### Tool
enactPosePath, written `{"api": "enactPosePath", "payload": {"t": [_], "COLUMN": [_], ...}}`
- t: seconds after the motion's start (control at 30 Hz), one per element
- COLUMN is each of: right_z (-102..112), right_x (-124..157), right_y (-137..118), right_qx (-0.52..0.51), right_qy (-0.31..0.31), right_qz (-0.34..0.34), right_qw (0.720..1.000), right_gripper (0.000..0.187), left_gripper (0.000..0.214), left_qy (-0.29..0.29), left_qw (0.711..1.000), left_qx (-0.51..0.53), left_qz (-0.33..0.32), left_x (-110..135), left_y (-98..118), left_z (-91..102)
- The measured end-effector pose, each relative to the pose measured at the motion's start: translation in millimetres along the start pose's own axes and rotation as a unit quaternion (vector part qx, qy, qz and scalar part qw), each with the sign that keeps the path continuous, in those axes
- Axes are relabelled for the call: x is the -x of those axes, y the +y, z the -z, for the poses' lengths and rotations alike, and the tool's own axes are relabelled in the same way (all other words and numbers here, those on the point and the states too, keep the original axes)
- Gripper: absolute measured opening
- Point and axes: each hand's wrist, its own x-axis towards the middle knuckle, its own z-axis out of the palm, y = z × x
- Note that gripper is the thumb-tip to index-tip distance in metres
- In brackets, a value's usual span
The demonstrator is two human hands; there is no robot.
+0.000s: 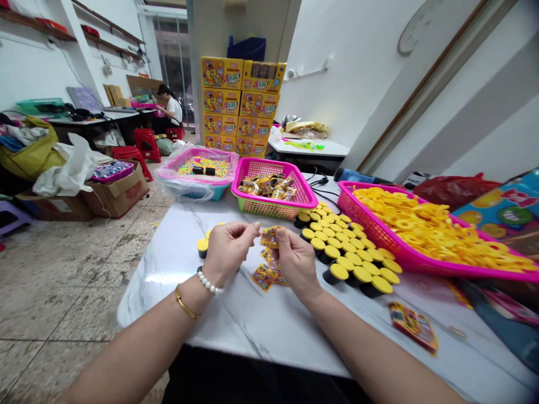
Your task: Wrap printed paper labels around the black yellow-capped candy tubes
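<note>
My right hand [297, 259] pinches a small orange printed sticker card [270, 235] over the white marble table [252, 320]. My left hand [229, 247] is curled beside it, fingertips pinched near the card's left edge; what it grips is too small to name. Below the hands lie a few more orange sticker cards [264, 276]. Right of my right hand stand several black pots with yellow lids [345, 252]. Two more such pots [202, 246] sit left of my left hand.
A pink basket of wrapped items [273, 193], a pink tray of yellow rings [425, 230] and a lined basket of coloured beads [202, 168] stand behind. A sticker sheet [415, 325] lies at the right. Yellow cartons [242, 106] are stacked beyond. A person [170, 109] sits far back.
</note>
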Motion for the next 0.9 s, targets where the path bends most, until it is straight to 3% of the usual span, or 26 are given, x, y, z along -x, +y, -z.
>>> {"api": "enactPosePath", "payload": {"t": [0.17,0.37,0.6,0.8,0.9], "right_z": [-2.9,-3.6,-3.4,0.5,0.4], "right_x": [0.6,2.0,3.7,0.2,-0.3], "right_y": [-5.1,-3.7,0.3,8.5,9.7], "right_qx": [-0.019,-0.043,0.001,0.045,0.038], "right_qy": [-0.008,-0.004,-0.017,0.023,0.019], "right_qz": [-0.011,-0.033,0.002,0.001,0.003], "right_qw": [1.0,0.999,1.0,0.999,0.999], "right_gripper": [0.053,0.052,0.051,0.05,0.049], "left_gripper": [0.044,0.026,0.015,0.019,0.017], "left_qy": [-0.008,0.033,0.015,0.122,0.088], "left_qw": [0.999,0.998,0.994,0.989,0.99], "left_qx": [-0.039,-0.001,-0.04,-0.002,-0.032], "left_qz": [-0.016,-0.046,-0.098,-0.08,-0.109], "left_x": [0.8,0.7,2.5,-0.4,0.1], "left_y": [0.6,3.0,-0.5,4.6,3.2], "left_z": [-0.6,-0.7,-1.9,1.3,1.8]}}
